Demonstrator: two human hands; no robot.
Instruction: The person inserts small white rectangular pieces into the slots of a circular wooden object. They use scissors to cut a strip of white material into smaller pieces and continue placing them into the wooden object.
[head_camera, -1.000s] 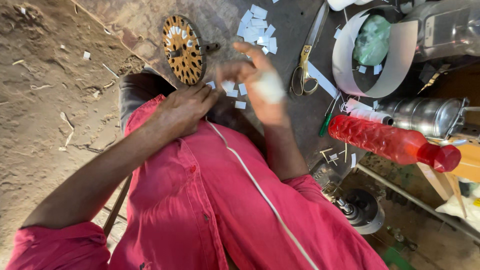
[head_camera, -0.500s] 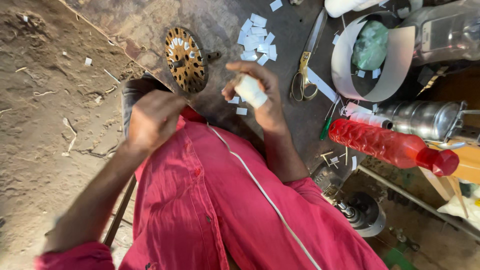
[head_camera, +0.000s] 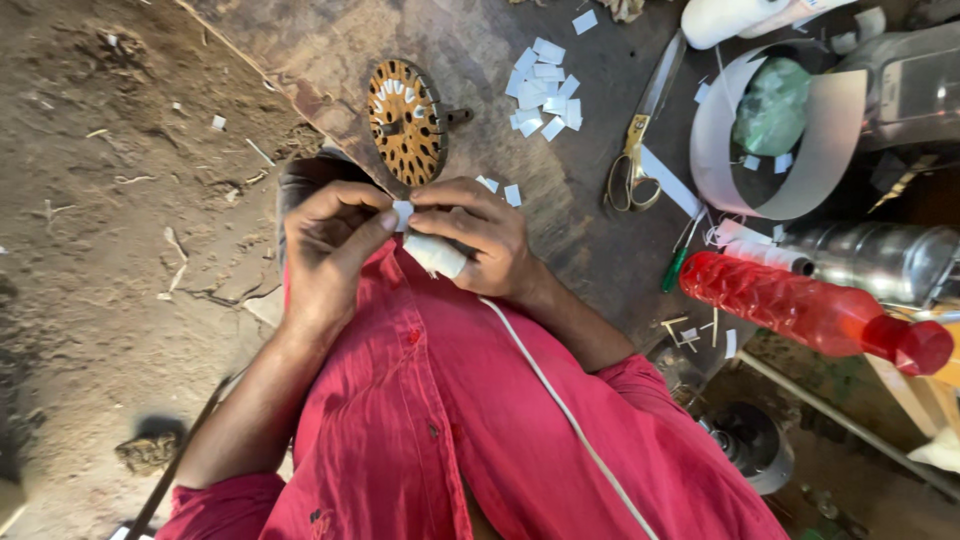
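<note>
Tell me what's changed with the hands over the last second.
The left hand has moved across to meet the right hand; both now pinch a small white paper piece between their fingertips. The right hand has kept the white roll. The slotted disc, scissors and red bottle lie as before.

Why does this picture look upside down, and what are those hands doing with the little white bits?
The camera sits on a person's head and looks down, so you see their own red shirt and two bare hands. The left hand and right hand meet in the middle, pinching a small white paper piece. The right hand also has something white tucked in it, maybe a small roll. Past the hands is a dark worktable. On it lie a round slotted metal disc, a pile of cut white slips, scissors with yellow handles, a curled white strip and a red bottle.
</note>
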